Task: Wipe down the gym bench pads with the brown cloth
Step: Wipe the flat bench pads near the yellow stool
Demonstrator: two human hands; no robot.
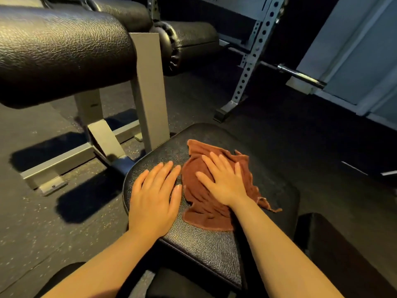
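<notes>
A black leather seat pad (206,246) fills the lower middle of the head view. The brown cloth (199,203) lies crumpled on its top. My right hand (223,179) presses flat on the cloth with fingers spread and straight. My left hand (154,196) rests flat on the bare pad just left of the cloth, its fingertips touching the cloth's edge. A large rounded black pad (60,52) hangs at upper left on a grey post (148,89). A second black pad (189,39) lies farther back.
Grey frame bars (58,162) run along the rubber floor at left. A perforated rack upright (251,59) and a barbell end (300,76) stand at upper right. Another dark pad (335,250) sits at lower right.
</notes>
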